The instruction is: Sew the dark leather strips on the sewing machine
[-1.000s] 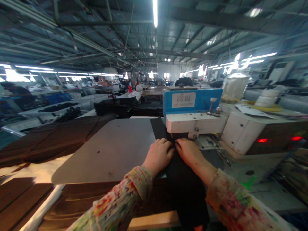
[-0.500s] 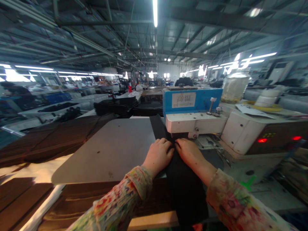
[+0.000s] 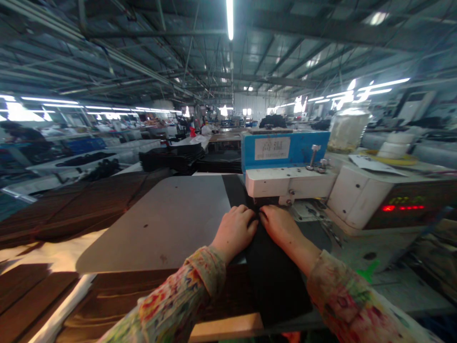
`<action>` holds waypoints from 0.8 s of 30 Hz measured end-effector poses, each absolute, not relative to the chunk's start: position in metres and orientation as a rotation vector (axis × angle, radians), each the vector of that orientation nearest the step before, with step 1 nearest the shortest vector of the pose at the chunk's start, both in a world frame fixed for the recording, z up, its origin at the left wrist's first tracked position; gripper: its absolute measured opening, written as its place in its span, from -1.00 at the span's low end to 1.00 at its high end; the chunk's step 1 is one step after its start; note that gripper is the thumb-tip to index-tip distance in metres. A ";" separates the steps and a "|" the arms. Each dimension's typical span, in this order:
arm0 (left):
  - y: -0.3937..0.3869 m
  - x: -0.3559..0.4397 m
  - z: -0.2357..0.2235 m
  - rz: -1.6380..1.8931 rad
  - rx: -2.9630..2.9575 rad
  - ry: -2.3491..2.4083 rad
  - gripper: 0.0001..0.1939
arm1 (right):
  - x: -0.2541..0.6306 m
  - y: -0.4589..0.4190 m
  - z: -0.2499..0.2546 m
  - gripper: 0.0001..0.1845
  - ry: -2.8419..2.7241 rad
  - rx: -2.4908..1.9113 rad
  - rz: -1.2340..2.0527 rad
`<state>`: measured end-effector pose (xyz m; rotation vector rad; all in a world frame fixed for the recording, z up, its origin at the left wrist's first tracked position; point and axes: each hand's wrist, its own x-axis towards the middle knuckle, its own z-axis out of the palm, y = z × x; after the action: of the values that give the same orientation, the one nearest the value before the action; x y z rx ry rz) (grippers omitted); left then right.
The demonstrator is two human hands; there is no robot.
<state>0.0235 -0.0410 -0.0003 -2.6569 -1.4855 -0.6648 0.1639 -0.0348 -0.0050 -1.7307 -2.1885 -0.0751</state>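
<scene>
A black fabric strip (image 3: 274, 281) runs from the table's near edge up under the head of the white and blue machine (image 3: 285, 178). My left hand (image 3: 234, 231) lies on the strip's left edge, fingers curled down onto it. My right hand (image 3: 282, 226) presses the strip's right side, fingertips almost touching those of the left, just in front of the machine head. Past the head, the strip's far end (image 3: 233, 188) shows on the grey table top (image 3: 167, 224).
Dark brown cloth pieces (image 3: 74, 205) are stacked left of the table, and more lie at the near left (image 3: 32, 290). The machine's control box (image 3: 403, 205) with red lights stands at the right. Black stacks (image 3: 171, 157) sit behind. A person (image 3: 24, 138) works far left.
The black strip has crept a little further under the machine head, its near end rising from the table edge. The red display on the control box changed. Both hands stay in place.
</scene>
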 end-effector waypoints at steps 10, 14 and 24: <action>-0.041 0.024 0.001 -0.656 -2.659 -1.472 -0.79 | 0.164 -0.035 -0.004 -0.73 -2.197 -1.744 -0.071; -0.041 0.024 0.000 -0.657 -2.658 -1.464 -0.80 | 0.164 -0.035 -0.003 -0.72 -2.202 -1.753 -0.065; -0.041 0.024 0.000 -0.652 -2.672 -1.450 -0.79 | 0.164 -0.035 -0.003 -0.74 -2.213 -1.763 -0.072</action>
<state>0.0237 -0.0406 0.0004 -2.6717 -1.4497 -0.6521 0.1639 -0.0352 -0.0032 -1.7632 -2.2128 -0.0715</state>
